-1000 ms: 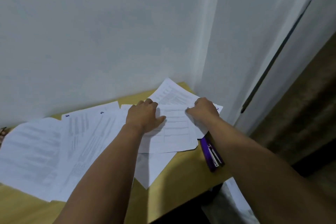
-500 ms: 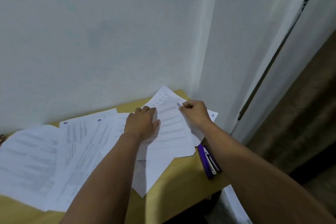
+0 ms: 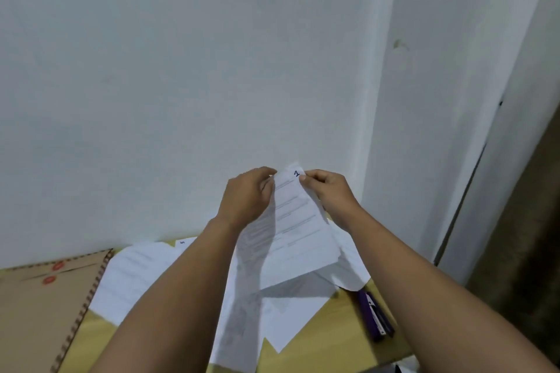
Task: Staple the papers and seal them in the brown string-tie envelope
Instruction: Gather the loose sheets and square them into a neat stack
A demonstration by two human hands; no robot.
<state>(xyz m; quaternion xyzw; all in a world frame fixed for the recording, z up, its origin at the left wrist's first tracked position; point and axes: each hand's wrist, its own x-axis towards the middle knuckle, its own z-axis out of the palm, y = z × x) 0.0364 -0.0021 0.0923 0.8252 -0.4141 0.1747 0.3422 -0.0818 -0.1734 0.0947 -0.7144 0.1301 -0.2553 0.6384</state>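
Holding a printed sheet up off the table, you have both hands at its top edge. Your left hand grips the upper left corner, fingers curled round the edge with the thumb on the near side. Your right hand pinches the upper right corner just beside a handwritten blue "1", and the fingertips sit right at the paper's edge. The sheet hangs tilted toward you, its lower edge raised clear of the other papers and casting a shadow on them.

Those loose white pages lie spread and overlapping across the yellow tabletop, some under your forearms; one at the back carries a small handwritten "5". A second sheet appears to hang behind the one you hold, though you cannot tell from this angle whether your hands grip it as well.

To your left, the brown string-tie envelope lies flat on the table against the wall, its two red discs facing up and a striped border along its right edge, touching the spread of pages. To your right, the purple stapler lies on the table near the edge, just beside your right forearm and partly tucked under a page corner. A pale wall rises behind the table.
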